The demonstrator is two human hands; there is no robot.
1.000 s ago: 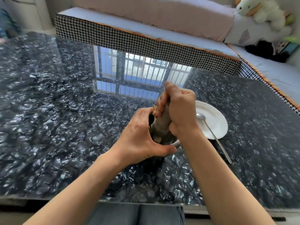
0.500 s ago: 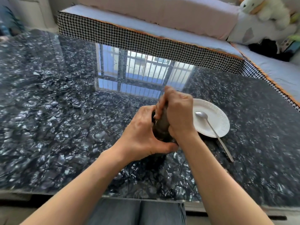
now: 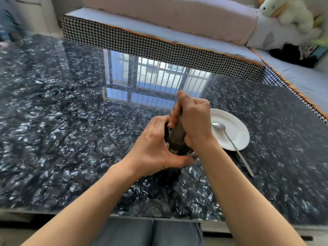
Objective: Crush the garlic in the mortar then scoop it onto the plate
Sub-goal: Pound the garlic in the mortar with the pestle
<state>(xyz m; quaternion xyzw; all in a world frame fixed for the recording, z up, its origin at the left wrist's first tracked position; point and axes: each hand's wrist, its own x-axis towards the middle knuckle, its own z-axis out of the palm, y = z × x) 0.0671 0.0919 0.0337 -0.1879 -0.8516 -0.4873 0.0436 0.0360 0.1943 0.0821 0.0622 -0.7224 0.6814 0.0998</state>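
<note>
Stone pestle gripped in right hand; left hand clasps mortar, steadying it for crushing.

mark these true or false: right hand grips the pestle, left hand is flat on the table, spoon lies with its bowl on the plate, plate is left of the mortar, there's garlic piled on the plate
1. The right hand grips the pestle. True.
2. The left hand lies flat on the table. False: it is curled round the mortar, steadying it.
3. The spoon lies with its bowl on the plate. True; its handle runs off the rim onto the table.
4. The plate is left of the mortar. False: it sits to the right of it.
5. Garlic is piled on the plate. False: only the spoon shows on the plate.
</note>
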